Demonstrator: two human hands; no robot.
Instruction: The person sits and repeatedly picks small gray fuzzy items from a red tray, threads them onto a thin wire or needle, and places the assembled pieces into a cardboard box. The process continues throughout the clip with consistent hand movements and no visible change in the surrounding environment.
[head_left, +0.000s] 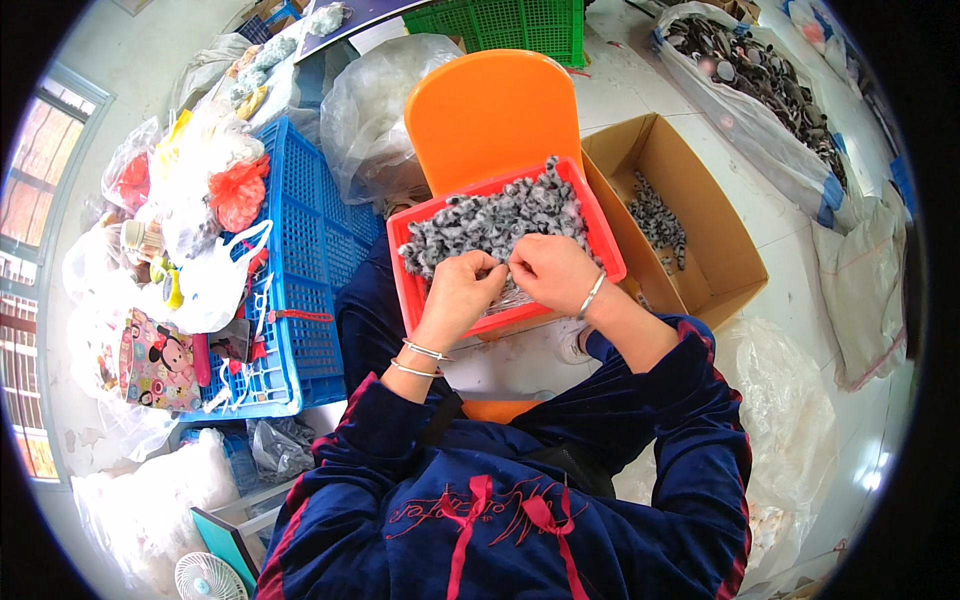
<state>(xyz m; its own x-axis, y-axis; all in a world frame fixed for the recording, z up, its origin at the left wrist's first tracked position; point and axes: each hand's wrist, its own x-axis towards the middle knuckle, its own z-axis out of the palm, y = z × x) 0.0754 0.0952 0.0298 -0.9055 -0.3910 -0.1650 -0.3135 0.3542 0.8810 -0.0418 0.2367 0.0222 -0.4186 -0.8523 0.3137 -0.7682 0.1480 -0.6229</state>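
Observation:
My left hand (460,292) and my right hand (556,274) meet fingertip to fingertip over the near edge of a red plastic tray (600,228). Both are closed in a pinch, thumbs against fingers. Whatever lies between the fingertips is too small or too covered to make out. A heap of small fluffy grey-and-black pieces (485,228) fills most of the tray, just beyond my hands. An orange chair (495,110) stands with its backrest behind the tray, which seems to rest on its seat. Bracelets circle both wrists.
Right of the tray, an open cardboard box (722,245) holds more fluffy pieces (655,215). A blue plastic crate (310,260) piled with bags stands on the left. Farther off are a green crate (510,25), a clear bag (375,110) and a large sack of dark pieces (690,90).

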